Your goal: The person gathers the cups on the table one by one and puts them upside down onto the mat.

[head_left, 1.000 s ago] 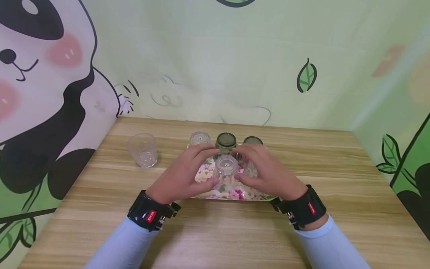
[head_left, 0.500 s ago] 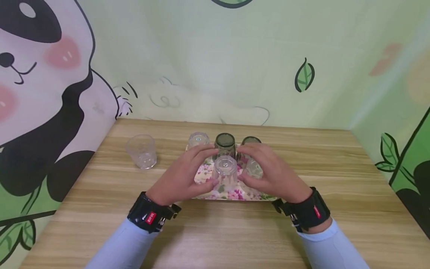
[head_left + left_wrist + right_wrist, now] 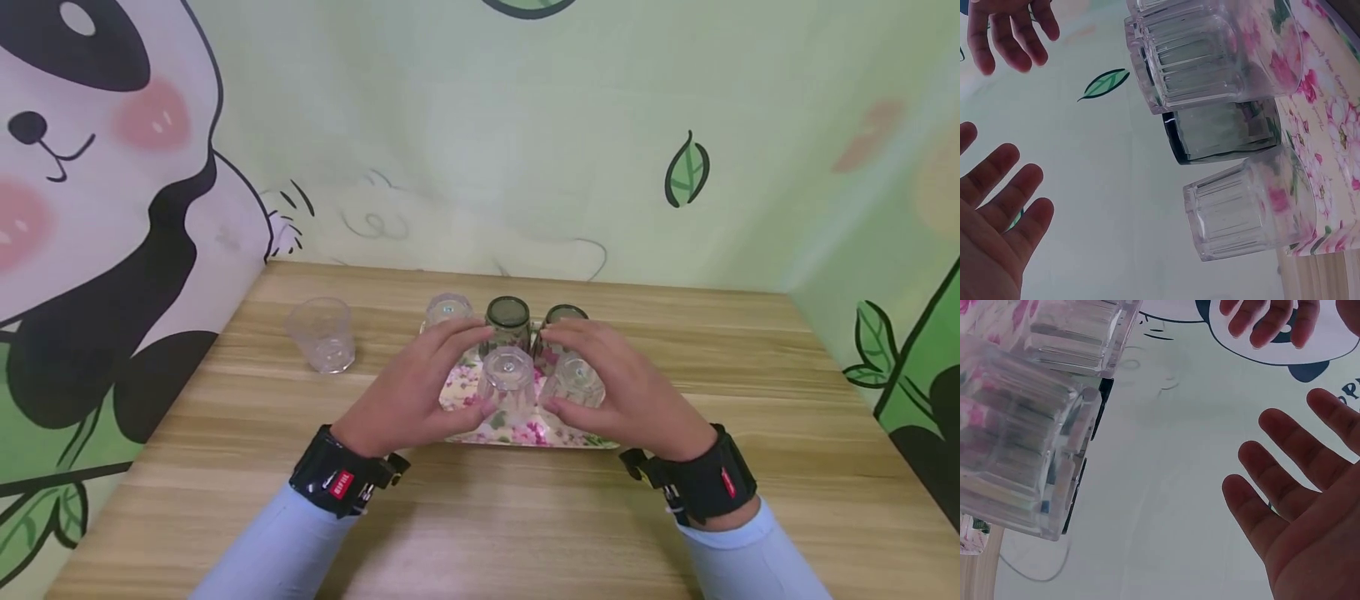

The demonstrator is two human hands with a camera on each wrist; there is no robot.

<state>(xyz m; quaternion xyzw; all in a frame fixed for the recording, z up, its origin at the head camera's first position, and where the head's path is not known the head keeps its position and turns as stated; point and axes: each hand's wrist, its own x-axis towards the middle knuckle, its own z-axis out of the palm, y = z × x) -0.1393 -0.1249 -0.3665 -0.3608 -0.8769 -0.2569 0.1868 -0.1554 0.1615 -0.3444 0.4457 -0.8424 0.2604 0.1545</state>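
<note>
Upside-down glasses stand in two rows on a floral tray [image 3: 459,392]. The back row has a clear glass [image 3: 448,307], a dark glass [image 3: 508,317] and a second dark glass [image 3: 566,314]. In front are a middle clear glass [image 3: 508,371] and a right clear glass [image 3: 576,382]. My left hand [image 3: 420,387] hovers at the left of the middle clear glass, thumb and fingers apart. Beside the right clear glass is my right hand [image 3: 630,392], its fingers reaching over it in the head view. Both wrist views show spread fingers [image 3: 1025,187] holding nothing.
An upright clear tumbler [image 3: 326,337] stands by itself on the wooden table [image 3: 480,517], left of the tray. Behind the table hangs a pale green backdrop [image 3: 465,150] with a panda and leaves printed on it.
My right hand has drawn away to the right from the middle clear glass, uncovering the right clear glass. The left hand stays nearly in place, and the glasses keep their spots.
</note>
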